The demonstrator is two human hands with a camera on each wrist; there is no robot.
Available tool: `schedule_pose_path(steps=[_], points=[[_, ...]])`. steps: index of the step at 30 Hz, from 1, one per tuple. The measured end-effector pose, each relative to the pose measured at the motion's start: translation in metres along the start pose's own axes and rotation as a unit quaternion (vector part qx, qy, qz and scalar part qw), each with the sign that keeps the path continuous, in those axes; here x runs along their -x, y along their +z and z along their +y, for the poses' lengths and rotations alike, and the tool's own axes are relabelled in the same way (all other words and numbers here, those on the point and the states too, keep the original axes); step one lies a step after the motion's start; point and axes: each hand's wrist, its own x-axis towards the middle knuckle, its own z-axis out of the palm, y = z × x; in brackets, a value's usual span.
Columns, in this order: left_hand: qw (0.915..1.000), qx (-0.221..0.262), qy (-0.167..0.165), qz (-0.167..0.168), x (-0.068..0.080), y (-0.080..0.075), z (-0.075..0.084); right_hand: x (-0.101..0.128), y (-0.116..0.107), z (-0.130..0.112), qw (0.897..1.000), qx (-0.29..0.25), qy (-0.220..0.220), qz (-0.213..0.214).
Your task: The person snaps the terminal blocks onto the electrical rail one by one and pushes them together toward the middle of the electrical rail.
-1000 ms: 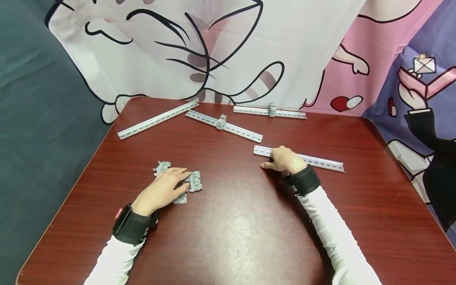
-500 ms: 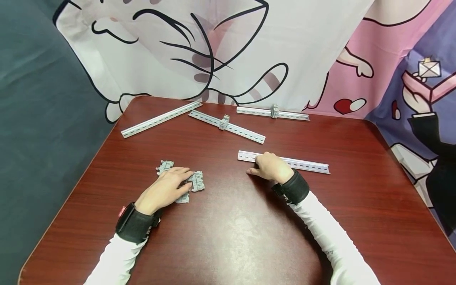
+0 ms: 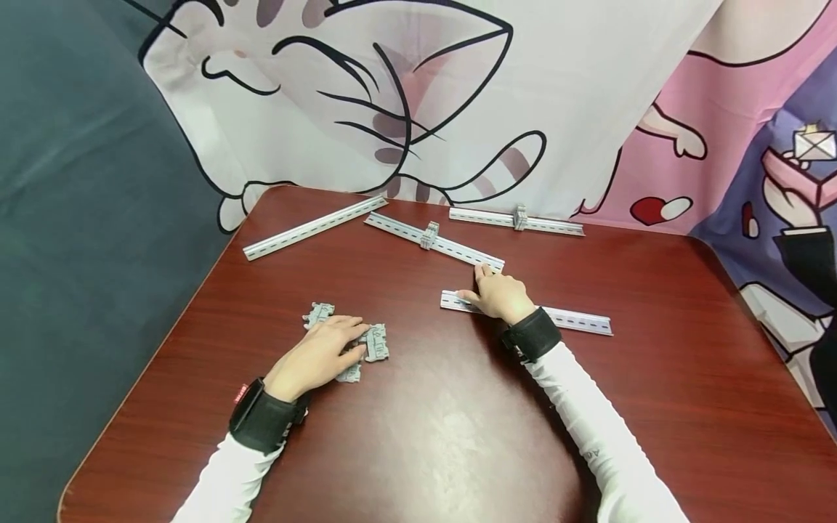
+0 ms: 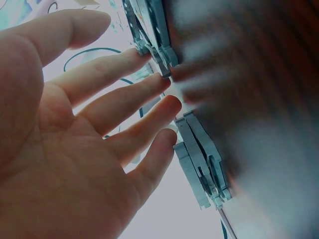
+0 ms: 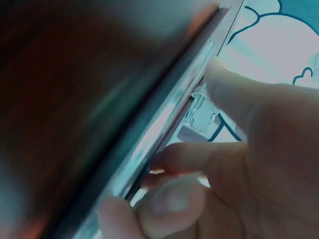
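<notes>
My left hand (image 3: 317,357) lies over several flat grey terminal blocks (image 3: 377,343) at the left of the table, fingers spread and relaxed. In the left wrist view, fingertips meet one group of blocks (image 4: 154,35), and a second group (image 4: 202,157) stands by the little finger. My right hand (image 3: 502,294) reaches across the nearest slotted metal DIN rail (image 3: 580,321), covering part of it. Its thumb is over that rail, and its foremost fingertips are at the right end of the middle rail (image 3: 395,228), which carries a grey terminal block (image 3: 429,236).
Farther back is another rail (image 3: 552,226) with a terminal block (image 3: 519,217) clipped on. A bare rail (image 3: 314,228) lies slanted at the back left. The dark red table (image 3: 418,443) ends at a printed cloth backdrop (image 3: 471,87).
The nearest rail has shifted left along the table with my right hand. That hand has then moved forward, its fingertips now beyond this rail. My left hand has stayed over the blocks.
</notes>
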Motion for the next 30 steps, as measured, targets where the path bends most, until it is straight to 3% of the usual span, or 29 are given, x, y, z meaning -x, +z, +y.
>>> schedule_pose_path(steps=[7,16,26,30], points=[[1.0000,0.004,-0.005,0.003,-0.004,0.001,0.002,0.000,-0.008,0.023,0.999,-0.008,0.050,-0.018],[0.9999,-0.003,-0.010,0.009,-0.002,0.003,0.006,0.003,-0.021,0.079,0.996,-0.042,0.019,-0.070],[0.9997,-0.023,-0.005,0.010,-0.013,0.003,0.009,0.007,-0.032,0.131,0.986,-0.117,0.055,-0.104],[0.9997,-0.021,-0.009,0.003,-0.016,0.001,0.011,0.008,-0.027,0.144,0.985,-0.120,0.069,-0.103]])
